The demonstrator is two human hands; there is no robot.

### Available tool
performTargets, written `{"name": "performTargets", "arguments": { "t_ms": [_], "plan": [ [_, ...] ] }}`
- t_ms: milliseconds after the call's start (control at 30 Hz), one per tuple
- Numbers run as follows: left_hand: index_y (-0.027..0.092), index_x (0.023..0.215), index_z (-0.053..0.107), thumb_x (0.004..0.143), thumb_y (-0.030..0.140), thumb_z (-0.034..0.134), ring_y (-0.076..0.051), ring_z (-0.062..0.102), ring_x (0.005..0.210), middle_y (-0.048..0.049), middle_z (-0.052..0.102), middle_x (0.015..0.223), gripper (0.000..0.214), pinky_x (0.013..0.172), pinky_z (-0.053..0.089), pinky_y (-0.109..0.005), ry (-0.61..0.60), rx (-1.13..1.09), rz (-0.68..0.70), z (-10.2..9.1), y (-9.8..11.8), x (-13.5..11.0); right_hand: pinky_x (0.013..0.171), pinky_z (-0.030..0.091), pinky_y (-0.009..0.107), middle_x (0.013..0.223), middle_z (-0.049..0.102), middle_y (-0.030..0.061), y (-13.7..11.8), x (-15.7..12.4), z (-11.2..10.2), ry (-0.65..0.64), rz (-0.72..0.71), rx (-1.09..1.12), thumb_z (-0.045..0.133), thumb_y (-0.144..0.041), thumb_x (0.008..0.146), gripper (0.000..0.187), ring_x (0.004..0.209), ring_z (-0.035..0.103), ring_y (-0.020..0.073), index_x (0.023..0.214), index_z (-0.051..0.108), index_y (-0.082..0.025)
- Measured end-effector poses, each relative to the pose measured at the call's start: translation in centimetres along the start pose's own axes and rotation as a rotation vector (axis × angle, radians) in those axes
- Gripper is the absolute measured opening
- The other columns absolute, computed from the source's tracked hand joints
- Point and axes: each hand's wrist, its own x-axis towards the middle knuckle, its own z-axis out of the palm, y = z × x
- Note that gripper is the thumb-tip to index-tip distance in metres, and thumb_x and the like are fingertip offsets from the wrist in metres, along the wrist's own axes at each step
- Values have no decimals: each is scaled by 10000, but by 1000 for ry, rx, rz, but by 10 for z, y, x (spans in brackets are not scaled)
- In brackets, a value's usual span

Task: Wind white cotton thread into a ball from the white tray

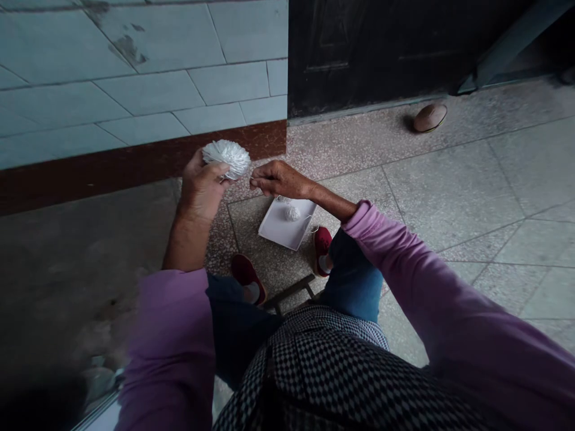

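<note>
My left hand [202,182] is closed around a thick, rounded bundle of white string [228,158], its strands wound in many layers. Just to the right of it, my right hand [281,179] has its thumb and fingers pinched together, with what looks like a thin white strand at the fingertips; its course is hard to see. Below my right hand a shallow white tray [274,230] lies on the floor. In it sits a small white ball of string [292,213], with more white string partly hidden behind the hand.
A light tiled wall [148,90] with a dark red base strip stands ahead on the left, and a dark door [359,54] on the right. A brownish rounded object [430,118] lies near the door. Red shoes [247,276] flank the tray; a low bar [290,291] lies behind it.
</note>
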Motion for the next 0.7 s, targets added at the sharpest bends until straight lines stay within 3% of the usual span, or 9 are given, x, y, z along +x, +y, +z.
{"name": "performTargets", "arguments": {
  "t_ms": [167, 233, 300, 400, 500, 600, 700],
  "plan": [
    [251, 1124, 717, 616, 476, 1067, -268, 659, 1103, -30, 773, 1091, 657, 1013, 576, -444, 101, 277, 51, -2, -3, 5, 761, 479, 267, 786, 680, -21, -8, -7, -1, -49, -50, 46, 747, -206, 1328, 407, 786, 600, 138, 923, 706, -194],
    [221, 1134, 781, 621, 417, 1034, -272, 664, 1074, -29, 792, 1053, 605, 980, 558, -431, 76, 401, 44, -1, -2, 4, 739, 451, 279, 781, 648, -36, -7, -6, -3, -21, -99, 78, 808, -292, 1313, 411, 768, 563, 137, 927, 703, -199],
    [196, 1141, 844, 623, 364, 999, -281, 681, 1045, -38, 818, 1033, 566, 930, 558, -420, -21, 451, -16, 1, 1, 0, 734, 431, 300, 750, 587, -47, -5, -3, -8, 58, -147, 93, 857, -462, 1297, 515, 773, 523, 144, 881, 667, -224],
    [194, 1123, 878, 661, 373, 1008, -310, 721, 1073, -55, 855, 1044, 512, 985, 594, -437, -227, 400, -90, 7, 5, -9, 766, 439, 342, 677, 489, -38, -4, 1, -20, 184, -176, 85, 792, -727, 1279, 696, 838, 542, 173, 780, 571, -296],
    [230, 1096, 858, 698, 434, 1035, -357, 771, 1135, -69, 860, 1034, 481, 1044, 625, -461, -374, 292, -118, 15, 10, -17, 790, 449, 372, 615, 408, -32, -3, 3, -30, 258, -151, 66, 742, -841, 1243, 782, 865, 562, 189, 709, 435, -359],
    [275, 1121, 852, 637, 412, 1050, -365, 791, 1114, -84, 862, 1082, 541, 959, 646, -439, -409, 205, -131, 18, 14, -20, 790, 432, 383, 592, 407, -31, -2, 5, -31, 291, -122, 53, 746, -835, 1227, 779, 862, 546, 189, 694, 416, -374],
    [300, 1151, 842, 602, 454, 1073, -392, 811, 1140, -96, 821, 1098, 615, 934, 677, -462, -371, 140, -109, 17, 14, -21, 776, 416, 381, 615, 471, -28, 0, 9, -25, 288, -123, 63, 722, -802, 1253, 737, 862, 550, 180, 720, 476, -356]
  ]
}}
